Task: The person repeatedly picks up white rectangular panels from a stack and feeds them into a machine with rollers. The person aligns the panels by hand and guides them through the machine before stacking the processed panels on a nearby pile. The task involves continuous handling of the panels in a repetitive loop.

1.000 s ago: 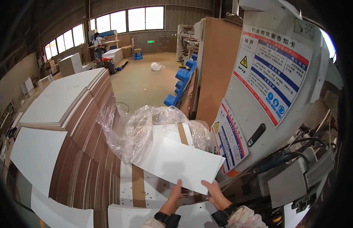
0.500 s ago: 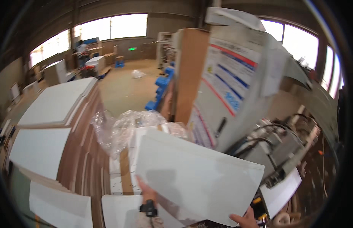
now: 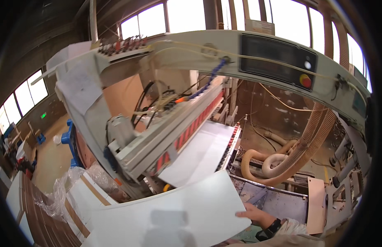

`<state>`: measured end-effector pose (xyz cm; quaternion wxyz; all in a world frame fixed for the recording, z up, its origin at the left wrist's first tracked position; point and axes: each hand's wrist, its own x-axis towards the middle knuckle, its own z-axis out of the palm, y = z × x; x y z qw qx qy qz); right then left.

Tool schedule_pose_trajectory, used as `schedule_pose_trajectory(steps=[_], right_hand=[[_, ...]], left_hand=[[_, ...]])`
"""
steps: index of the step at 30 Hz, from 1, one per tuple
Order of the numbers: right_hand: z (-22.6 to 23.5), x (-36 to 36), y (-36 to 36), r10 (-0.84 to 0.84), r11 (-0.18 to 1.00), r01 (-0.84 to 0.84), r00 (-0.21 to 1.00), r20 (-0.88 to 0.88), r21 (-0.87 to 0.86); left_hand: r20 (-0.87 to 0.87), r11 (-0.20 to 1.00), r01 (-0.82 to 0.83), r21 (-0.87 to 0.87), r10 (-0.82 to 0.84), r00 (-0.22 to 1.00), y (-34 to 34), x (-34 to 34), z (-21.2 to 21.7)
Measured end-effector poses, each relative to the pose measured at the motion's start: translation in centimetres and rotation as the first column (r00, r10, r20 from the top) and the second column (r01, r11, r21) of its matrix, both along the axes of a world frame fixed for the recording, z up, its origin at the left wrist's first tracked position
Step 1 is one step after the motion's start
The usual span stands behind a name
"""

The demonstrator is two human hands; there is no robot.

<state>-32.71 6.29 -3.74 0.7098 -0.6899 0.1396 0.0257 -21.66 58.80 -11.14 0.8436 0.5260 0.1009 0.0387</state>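
Observation:
A large white panel fills the lower middle of the head view, tilted in front of a machine. My right hand is closed on its right edge, thumb over the white face. A black band circles that wrist. My left hand is not visible. Just beyond the held panel, another white panel lies inside the machine, under a slanted beam with red and black stripes.
The machine's upper frame carries a dark control panel with a red button. Ribbed hoses coil at the right. Stacked boards and white packages with brown tape, partly under clear plastic wrap, stand at the left.
My view has swung right from the board stacks to the machine, and the white panel has come along. My left hand, visible on the panel before, has gone out of sight.

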Motion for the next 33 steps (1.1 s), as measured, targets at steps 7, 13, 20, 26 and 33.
schedule_pose_trajectory(steps=[7,13,20,26,33], right_hand=[[-8.0,5.5,-16.3,-0.323,0.682,0.174,0.943,0.079,0.711],[-7.7,13.8,-15.1,-0.644,0.507,0.219,0.739,0.197,0.834],[-8.2,24.6,-12.6,-0.892,0.443,0.858,0.392,0.226,0.258],[-9.3,29.5,-11.9,-0.823,0.443,0.885,0.464,0.327,-0.142],[-9.4,30.9,-15.4,-0.829,0.446,0.886,0.463,0.314,-0.129]], left_hand=[[-0.157,0.991,-0.038,-0.129,0.018,0.987,-16.4,-1.3,2.2],[0.04,0.52,0.134,0.844,-0.31,0.95,-24.3,-1.4,0.8],[0.008,0.792,0.17,0.586,-0.215,0.976,-33.5,5.9,1.1],[-0.313,0.684,0.531,0.5,-0.43,0.847,-34.8,9.4,3.4],[-0.45,0.531,0.65,0.543,-0.469,0.76,-37.7,12.3,2.4]])
